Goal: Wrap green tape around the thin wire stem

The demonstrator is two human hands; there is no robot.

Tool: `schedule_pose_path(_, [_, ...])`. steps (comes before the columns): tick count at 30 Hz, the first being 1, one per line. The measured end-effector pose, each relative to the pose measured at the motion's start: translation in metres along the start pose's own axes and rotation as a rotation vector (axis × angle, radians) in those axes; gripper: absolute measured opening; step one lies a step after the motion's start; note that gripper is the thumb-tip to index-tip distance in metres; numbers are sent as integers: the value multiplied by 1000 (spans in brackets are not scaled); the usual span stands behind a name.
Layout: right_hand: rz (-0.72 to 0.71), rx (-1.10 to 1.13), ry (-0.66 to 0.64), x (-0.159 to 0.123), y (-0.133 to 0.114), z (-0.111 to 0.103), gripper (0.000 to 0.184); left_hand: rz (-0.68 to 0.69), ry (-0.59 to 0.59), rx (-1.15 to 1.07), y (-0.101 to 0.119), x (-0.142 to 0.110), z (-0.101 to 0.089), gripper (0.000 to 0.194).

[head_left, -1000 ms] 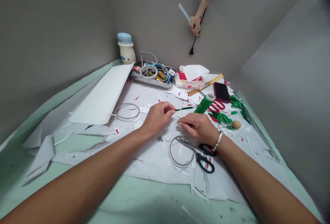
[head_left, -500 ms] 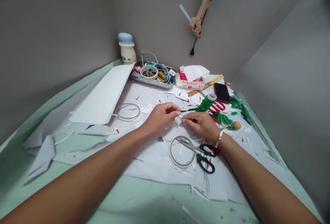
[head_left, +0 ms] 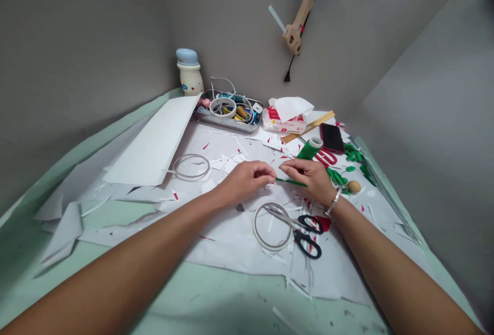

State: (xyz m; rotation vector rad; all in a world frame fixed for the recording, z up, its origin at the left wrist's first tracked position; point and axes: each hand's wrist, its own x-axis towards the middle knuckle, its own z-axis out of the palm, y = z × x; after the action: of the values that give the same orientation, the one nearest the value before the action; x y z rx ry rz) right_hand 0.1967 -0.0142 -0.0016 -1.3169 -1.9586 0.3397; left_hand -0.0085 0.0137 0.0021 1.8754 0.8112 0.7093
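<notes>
A narrow green strip, leaf-like in shape, juts rightward from the pinched fingertips of my left hand. Its far end passes just below my right hand, whose thumb and forefinger are drawn together; whatever is between them is too fine to make out. Behind the right hand leans a spool of green thread, its lower part hidden. Nearer me, black-handled scissors lie with their blades over a roll of tape.
Green leaf pieces, a round tan ball and a phone lie to the right. A metal tray of spools, a tissue pack and a bottle stand behind. A glue gun hangs on the wall. Paper scraps litter the surface.
The green strip now points right and slightly downward, under my right hand. My right hand has shifted a little right and up, apart from the left fingertips, which have dropped slightly.
</notes>
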Motion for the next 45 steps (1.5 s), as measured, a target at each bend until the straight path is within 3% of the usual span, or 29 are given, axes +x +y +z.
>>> schedule_pose_path(4, [-91,-24,-102,-4,-7,10,19,-77,167,-113,0,2,-5,21])
schedule_pose_path(7, [-250,-121,-161,-8,-20,14,18,-66,279,93,-4,3,-5,17])
schedule_pose_path(9, [-303,-181,-125,-9,-25,12,17,-10,252,305,-7,2,-3,15])
schedule_pose_path(12, [-259,-172,-16,-6,-24,4,18,103,98,462,-8,0,2,15])
schedule_pose_path(16, [-69,-27,67,-1,-9,-3,19,147,-45,248,-2,-2,3,12])
schedule_pose_path(19, [12,28,20,0,-3,1,20,23,10,-40,3,-1,-1,16])
schedule_pose_path(21, [-28,12,-46,-2,-6,7,18,-43,109,-160,3,1,-4,22])
schedule_pose_path(23, [-132,-35,-132,-5,-14,12,17,-79,227,-143,1,2,-6,24])
schedule_pose_path(25, [-241,-113,-160,-8,-23,14,17,-77,299,11,-2,3,-6,19])
schedule_pose_path(27, [-294,-171,-122,-9,-28,13,17,-21,283,223,-5,2,-4,14])
schedule_pose_path(29, [-276,-171,-50,-8,-28,8,17,61,182,362,-6,1,-1,13])
schedule_pose_path(32, [-153,-78,71,-4,-17,0,18,124,13,321,-4,-1,2,12])
schedule_pose_path(34, [-50,-19,107,-1,-8,-1,19,93,-29,176,0,-2,2,12])
schedule_pose_path(37, [7,26,3,-1,-2,4,19,-20,10,-90,4,-1,-1,18])
schedule_pose_path(40, [-101,-12,-144,-4,-8,12,17,-76,151,-174,3,2,-5,23])
schedule_pose_path(43, [-242,-121,-183,-8,-21,16,16,-69,273,26,-2,3,-6,18])
schedule_pose_path(45, [-281,-167,-123,-9,-27,14,17,-13,266,229,-5,3,-4,13])
